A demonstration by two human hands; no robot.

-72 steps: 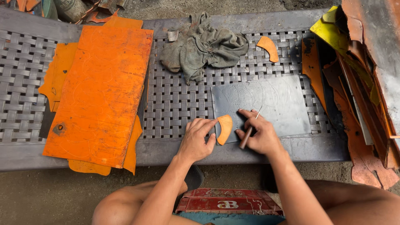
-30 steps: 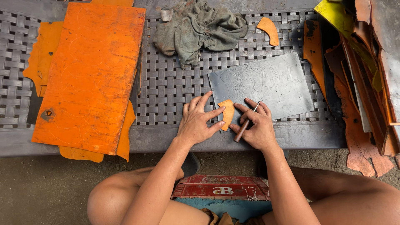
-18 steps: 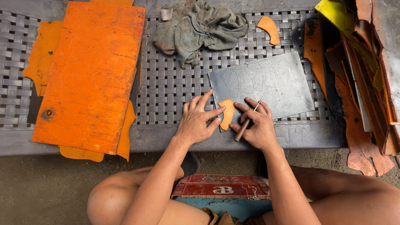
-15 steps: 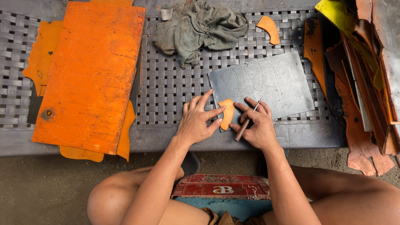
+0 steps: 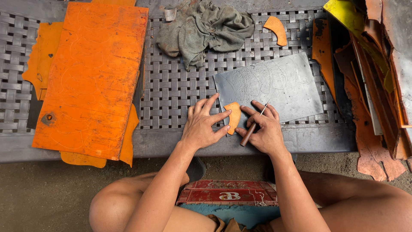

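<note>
woven metal bench (image 5: 171, 90) | grey sheet (image 5: 279, 86) | dirt floor (image 5: 43, 197)

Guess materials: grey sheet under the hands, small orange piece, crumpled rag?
Grey sheet: looks like thin sheet metal, dull matte, with scribed curved lines.
Small orange piece, under the left hand: probably painted sheet metal; flat, crisp cut edge.
Rag: woven cloth, grey-green, soft folds.

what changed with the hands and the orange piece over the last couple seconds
Hardly anything: only the camera view shifted. The left hand still pins the small orange piece on the grey sheet; the right hand still holds the scribing tool beside it.
</note>
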